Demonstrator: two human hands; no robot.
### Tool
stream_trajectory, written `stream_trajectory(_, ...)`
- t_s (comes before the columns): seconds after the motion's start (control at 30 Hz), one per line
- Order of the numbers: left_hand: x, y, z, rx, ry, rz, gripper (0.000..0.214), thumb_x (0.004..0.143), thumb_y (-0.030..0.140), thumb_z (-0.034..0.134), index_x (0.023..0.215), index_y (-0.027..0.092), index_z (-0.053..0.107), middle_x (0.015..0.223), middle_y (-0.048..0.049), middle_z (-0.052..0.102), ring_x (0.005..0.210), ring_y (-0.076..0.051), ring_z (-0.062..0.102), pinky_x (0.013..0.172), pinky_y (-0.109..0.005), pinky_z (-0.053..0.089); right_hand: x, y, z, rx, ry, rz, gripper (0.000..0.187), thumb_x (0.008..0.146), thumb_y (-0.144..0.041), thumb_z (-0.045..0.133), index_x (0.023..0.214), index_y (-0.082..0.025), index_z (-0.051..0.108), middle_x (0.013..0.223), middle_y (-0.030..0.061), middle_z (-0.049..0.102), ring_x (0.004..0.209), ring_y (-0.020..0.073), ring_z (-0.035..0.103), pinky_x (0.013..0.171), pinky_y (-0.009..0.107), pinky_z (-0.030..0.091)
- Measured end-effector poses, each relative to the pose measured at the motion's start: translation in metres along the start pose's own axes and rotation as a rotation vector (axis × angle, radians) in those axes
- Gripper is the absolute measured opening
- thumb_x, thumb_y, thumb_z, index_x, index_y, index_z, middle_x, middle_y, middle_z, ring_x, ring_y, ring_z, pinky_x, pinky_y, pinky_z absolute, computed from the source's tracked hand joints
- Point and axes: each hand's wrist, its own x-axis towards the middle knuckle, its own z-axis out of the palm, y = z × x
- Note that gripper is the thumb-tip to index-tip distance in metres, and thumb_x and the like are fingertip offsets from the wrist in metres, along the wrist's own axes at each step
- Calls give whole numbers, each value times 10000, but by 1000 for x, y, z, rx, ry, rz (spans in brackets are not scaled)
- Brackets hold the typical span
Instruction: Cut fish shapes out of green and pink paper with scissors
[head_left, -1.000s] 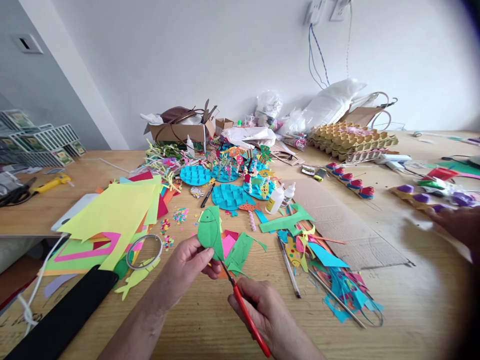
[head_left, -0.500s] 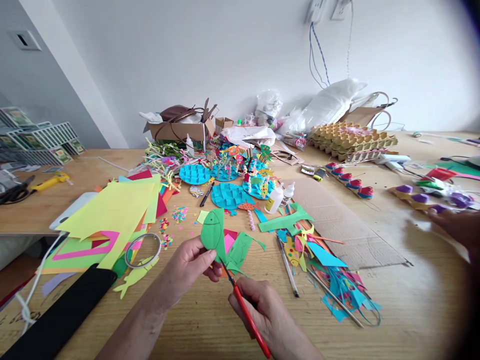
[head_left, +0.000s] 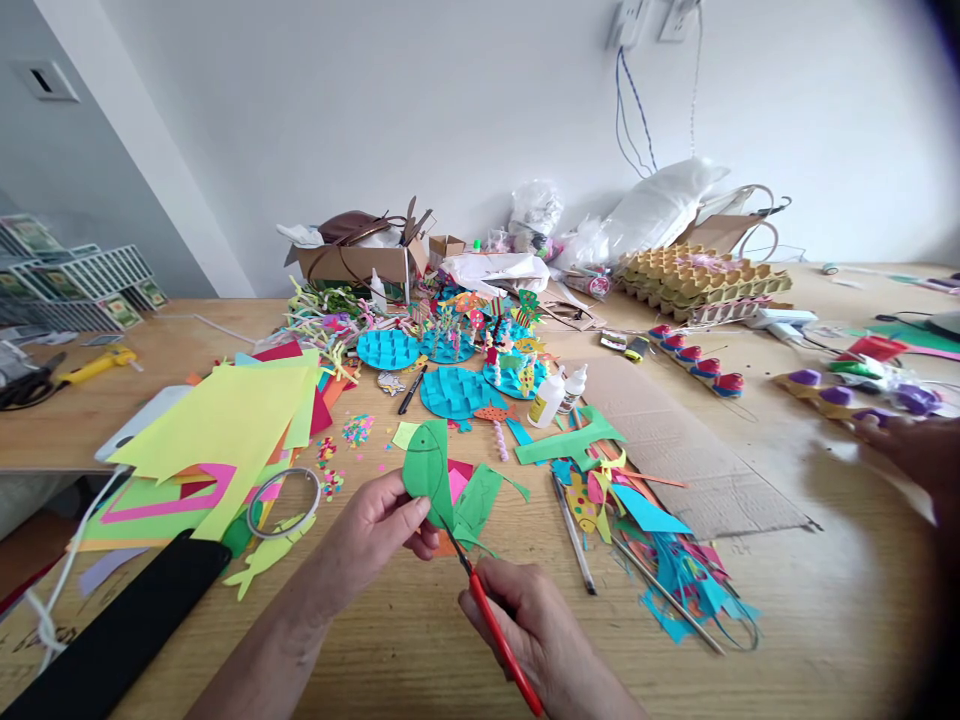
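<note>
My left hand [head_left: 371, 530] pinches a green paper fish [head_left: 426, 468] and holds it upright above the wooden table [head_left: 787, 620]. My right hand [head_left: 529, 625] is closed round red-handled scissors [head_left: 491, 620]. The blades point up-left and meet the lower edge of the fish, near my left thumb. A green offcut [head_left: 480, 502] hangs beside the fish. A pink paper scrap [head_left: 456, 487] lies just behind it.
Yellow and pink paper sheets [head_left: 225, 430] lie at left with a tape ring [head_left: 285, 503] and a black strip [head_left: 112, 640]. Blue paper discs [head_left: 457, 390], glue bottles [head_left: 551, 397], coloured scraps [head_left: 675, 570], cardboard [head_left: 675, 450] and egg trays [head_left: 705, 275] lie beyond. Another person's hand [head_left: 911, 450] rests at far right.
The green fish has been turned slightly in my left hand, and the scissors have stayed at its lower edge. The view has shifted a little.
</note>
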Motion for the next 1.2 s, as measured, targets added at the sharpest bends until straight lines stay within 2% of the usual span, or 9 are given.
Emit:
stream_trajectory(0.33,1,-3,-1,19,-42,7,140,743,267,576,744,137,629,576,2,625,542,-124,595,531,-230,497,-1,9,4,-16,-15,-7,327,860,-298,398,567,-197,293,502,-69,271,464,81,265,439,210,210)
stream_trajectory(0.77,1,-5,0,39,-75,-4,140,750,265,561,737,134,612,584,2,622,552,-123,592,533,-230,500,0,9,2,-41,11,-45,336,847,-298,400,558,-197,260,516,-68,233,477,83,226,437,218,190)
stream_trajectory(1.2,1,-7,0,43,-120,8,149,761,273,547,762,135,602,596,3,612,561,-120,586,536,-228,497,0,10,4,-23,8,-17,295,823,-288,400,562,-198,296,495,-67,261,463,87,263,436,213,207)
